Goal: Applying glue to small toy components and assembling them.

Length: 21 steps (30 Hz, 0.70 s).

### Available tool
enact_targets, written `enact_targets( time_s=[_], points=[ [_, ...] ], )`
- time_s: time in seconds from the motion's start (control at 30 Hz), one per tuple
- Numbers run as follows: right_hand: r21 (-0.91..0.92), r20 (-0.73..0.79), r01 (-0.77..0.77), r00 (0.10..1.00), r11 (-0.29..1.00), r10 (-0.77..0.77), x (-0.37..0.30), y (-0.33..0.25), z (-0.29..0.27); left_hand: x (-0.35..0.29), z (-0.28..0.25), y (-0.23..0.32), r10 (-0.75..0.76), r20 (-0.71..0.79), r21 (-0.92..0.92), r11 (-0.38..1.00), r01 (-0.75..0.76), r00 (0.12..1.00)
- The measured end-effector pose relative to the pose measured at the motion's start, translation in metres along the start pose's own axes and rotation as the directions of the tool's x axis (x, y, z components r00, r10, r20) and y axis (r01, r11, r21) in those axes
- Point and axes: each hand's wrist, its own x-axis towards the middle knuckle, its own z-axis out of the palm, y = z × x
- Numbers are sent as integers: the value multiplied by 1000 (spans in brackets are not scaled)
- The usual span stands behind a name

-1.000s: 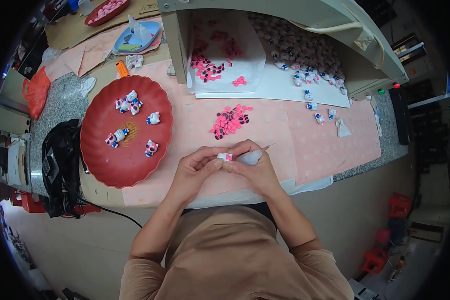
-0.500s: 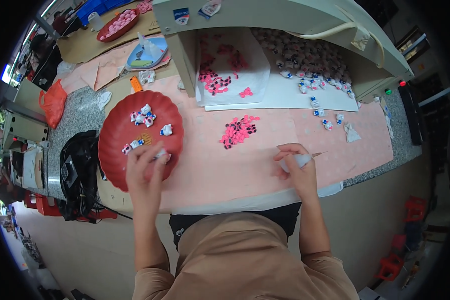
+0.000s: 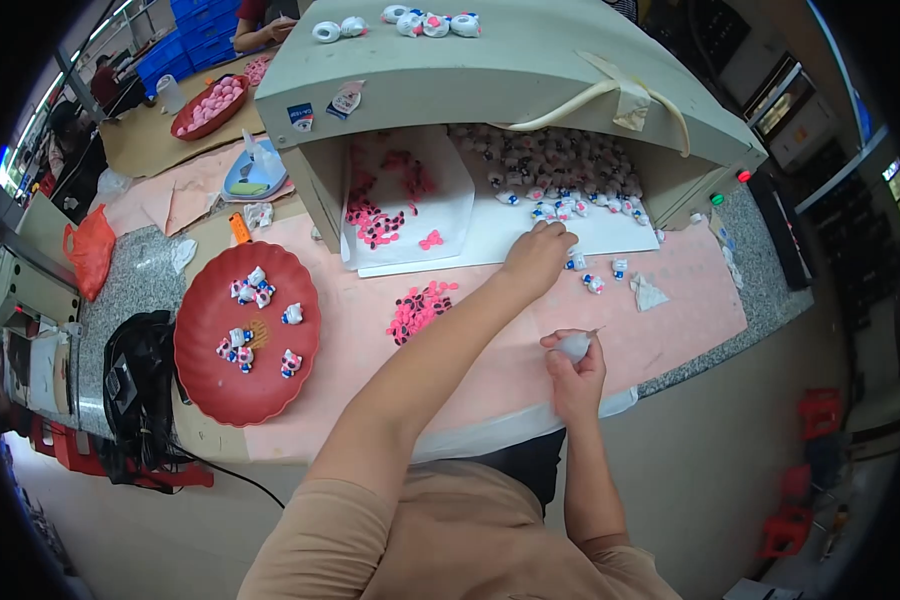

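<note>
My left hand (image 3: 540,257) reaches across to the far right, its curled fingers pressed close over the row of small white figurines (image 3: 576,261) with blue and pink parts; what lies under the fingertips is hidden. Held in my right hand (image 3: 576,378) is a small translucent squeeze bottle (image 3: 573,347) with a thin needle tip, above the pink table cover. To the left, a red scalloped tray (image 3: 195,380) carries several figurines (image 3: 291,363). A pile of small pink and black pieces (image 3: 417,312) lies between the tray and my right hand.
A grey-green hooded cabinet (image 3: 470,95) arches over many massed figurines (image 3: 560,165) and a white sheet (image 3: 450,200) of pink pieces. More figurines stand on its top. A crumpled tissue (image 3: 648,292) lies right; a black bag (image 3: 140,370) sits left. Another person's hand (image 3: 278,30) shows far off.
My left hand has left the tray and crossed to the figurines by the cabinet. One more figurine lies at the tray's right side. My right hand keeps the bottle. The view has shifted.
</note>
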Motion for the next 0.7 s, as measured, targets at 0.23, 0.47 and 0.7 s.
enact_targets(
  time_s=[0.23, 0.47, 0.7],
  points=[
    [168, 18, 47, 999, 985, -51, 3, -1, 2, -35, -44, 17, -355, 66, -573, 752, 326, 933],
    [146, 12, 113, 993, 983, -116, -3, 7, 39, -174, -118, 27, -529, 407, -906, -334, 258, 744],
    [-75, 142, 261, 958, 962, -249, -20, 19, 73, -233, -131, 39, -714, 257, -941, -33, 336, 651]
  ],
)
